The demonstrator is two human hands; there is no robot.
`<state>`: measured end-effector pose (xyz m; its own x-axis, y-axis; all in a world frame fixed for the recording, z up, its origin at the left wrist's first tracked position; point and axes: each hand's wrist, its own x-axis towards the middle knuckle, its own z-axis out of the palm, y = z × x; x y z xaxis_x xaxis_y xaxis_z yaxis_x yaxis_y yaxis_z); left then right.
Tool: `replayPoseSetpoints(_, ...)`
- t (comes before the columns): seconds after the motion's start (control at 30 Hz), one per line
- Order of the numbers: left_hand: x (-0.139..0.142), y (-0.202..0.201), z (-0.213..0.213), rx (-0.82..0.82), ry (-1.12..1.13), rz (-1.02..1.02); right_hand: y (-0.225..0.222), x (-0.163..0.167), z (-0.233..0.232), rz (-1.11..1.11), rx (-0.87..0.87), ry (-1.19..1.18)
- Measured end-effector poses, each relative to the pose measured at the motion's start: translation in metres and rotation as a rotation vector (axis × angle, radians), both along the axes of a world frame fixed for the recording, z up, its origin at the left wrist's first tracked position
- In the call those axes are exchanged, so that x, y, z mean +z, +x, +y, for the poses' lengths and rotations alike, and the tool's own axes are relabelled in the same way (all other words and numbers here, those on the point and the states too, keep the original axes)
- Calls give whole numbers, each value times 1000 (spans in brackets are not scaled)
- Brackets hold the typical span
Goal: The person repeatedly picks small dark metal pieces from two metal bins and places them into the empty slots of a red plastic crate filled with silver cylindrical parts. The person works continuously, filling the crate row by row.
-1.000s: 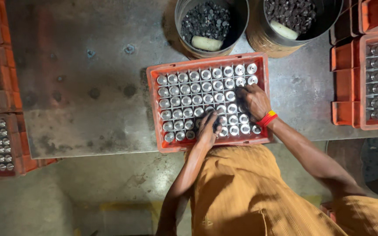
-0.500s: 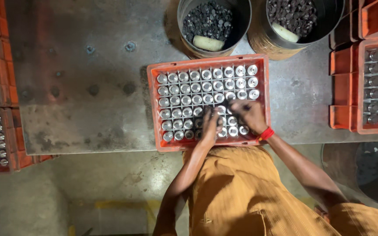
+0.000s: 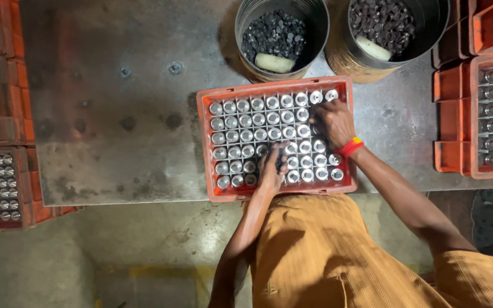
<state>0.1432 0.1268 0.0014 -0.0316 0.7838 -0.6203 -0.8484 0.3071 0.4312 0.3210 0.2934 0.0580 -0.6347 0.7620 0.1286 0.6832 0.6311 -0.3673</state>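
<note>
Metal cylinders [image 3: 245,136] stand upright in the grid cells of an orange crate [image 3: 205,147] that sits on the grey table [image 3: 115,114], its near edge close to the table's front edge. The left hand [image 3: 271,166] rests on the lower middle rows with fingers curled over the tops; whether its grip closes on a piece cannot be told. The right hand [image 3: 333,121] spreads over the right-hand columns, its grip likewise unclear. Pressing sideways could tip a cylinder against its neighbour or jam it crooked in a cell. A hard push toward the body might slide the crate off the table. Two buckets [image 3: 281,34] of dark parts stand just behind.
</note>
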Motion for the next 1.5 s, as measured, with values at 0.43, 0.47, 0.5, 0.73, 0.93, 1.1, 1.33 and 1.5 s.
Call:
replayPoseSetpoints(0.43, -13, -2, 9, 165, -145, -320, -2, -1, -3, 349, -270, -199)
replayPoseSetpoints(0.47, -16, -2, 7, 162, -121, -321, -1, 0, 10, 322, -203, -90)
replayPoseSetpoints(0.5, -18, -2, 5, 162, -95, -320, -2, 0, 22, 295, -133, 18)
replayPoseSetpoints(0.73, -16, 4, -3, 49, -10, -152, -22, -3, 35, -29, 48, 132)
replayPoseSetpoints(0.93, -3, 3, 6, -51, 96, -101, -16, 2, 34, 16, 4, 248)
replayPoseSetpoints(1.1, 11, 7, 10, -164, 202, 234, -6, -21, -33, 465, -322, -592)
replayPoseSetpoints(1.33, -14, 21, 22, -307, 240, 774, 5, -38, -81, 669, -155, -1188)
replayPoseSetpoints(1.5, -14, 29, 24, -194, 313, 1038, 0, -22, -71, 568, -170, -1022)
